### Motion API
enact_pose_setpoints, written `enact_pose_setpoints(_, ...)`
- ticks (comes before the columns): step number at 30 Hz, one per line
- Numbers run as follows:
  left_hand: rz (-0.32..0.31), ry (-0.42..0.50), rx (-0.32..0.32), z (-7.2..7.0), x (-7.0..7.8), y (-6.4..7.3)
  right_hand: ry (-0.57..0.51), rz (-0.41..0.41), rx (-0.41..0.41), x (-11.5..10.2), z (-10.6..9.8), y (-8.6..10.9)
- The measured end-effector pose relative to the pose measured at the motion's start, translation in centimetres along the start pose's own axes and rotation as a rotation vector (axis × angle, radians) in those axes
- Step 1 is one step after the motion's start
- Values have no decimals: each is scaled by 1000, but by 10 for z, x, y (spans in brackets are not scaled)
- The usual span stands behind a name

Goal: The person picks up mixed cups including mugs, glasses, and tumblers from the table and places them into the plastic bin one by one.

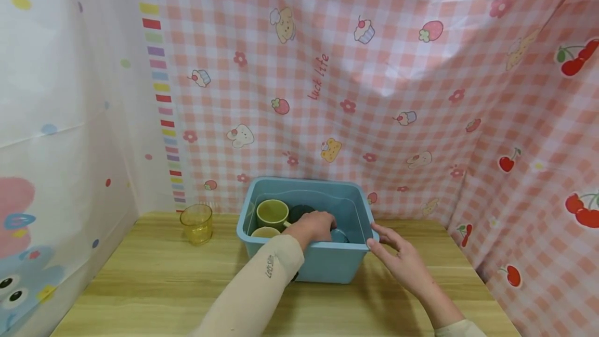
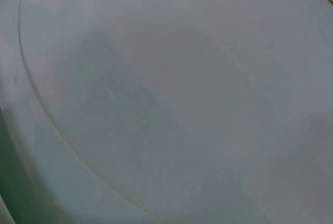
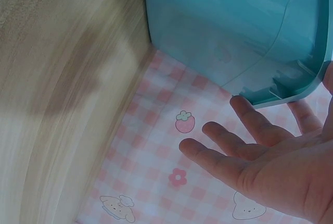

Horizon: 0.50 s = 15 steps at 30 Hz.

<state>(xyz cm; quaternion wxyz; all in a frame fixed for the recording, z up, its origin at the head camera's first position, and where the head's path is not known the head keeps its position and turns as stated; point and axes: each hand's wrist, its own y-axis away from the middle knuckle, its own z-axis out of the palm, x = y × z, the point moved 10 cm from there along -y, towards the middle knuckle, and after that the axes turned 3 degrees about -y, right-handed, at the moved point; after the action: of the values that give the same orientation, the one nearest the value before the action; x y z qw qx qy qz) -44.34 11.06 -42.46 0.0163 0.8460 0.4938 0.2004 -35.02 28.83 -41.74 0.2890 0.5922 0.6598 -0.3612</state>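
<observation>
A light-blue plastic bin stands on the table. My left hand reaches down into it, and most of its fingers are hidden, so any grip is unclear. Beside that hand lies a bluish see-through item, partly covered. Left of the hand are an olive-green mug and a cream-coloured cup. A dark round item sits behind the hand. With extended fingers, my right hand touches the bin's right rim near the front corner. The left wrist view is filled by a pale, blurred surface.
A yellow see-through cup stands on the wooden table, left of the bin. Behind the bin hangs a pink checked cloth. Cloth also closes off the left and right sides.
</observation>
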Motion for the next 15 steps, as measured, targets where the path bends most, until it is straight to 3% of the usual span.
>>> enact_pose_setpoints(7, 15, -90, -24, 3, 2, -1, -6, 6, -2, 1, 1, 0)
enact_pose_setpoints(15, 26, -95, -19, 0, 4, 3, -10, 9, -15, 0, 1, 1)
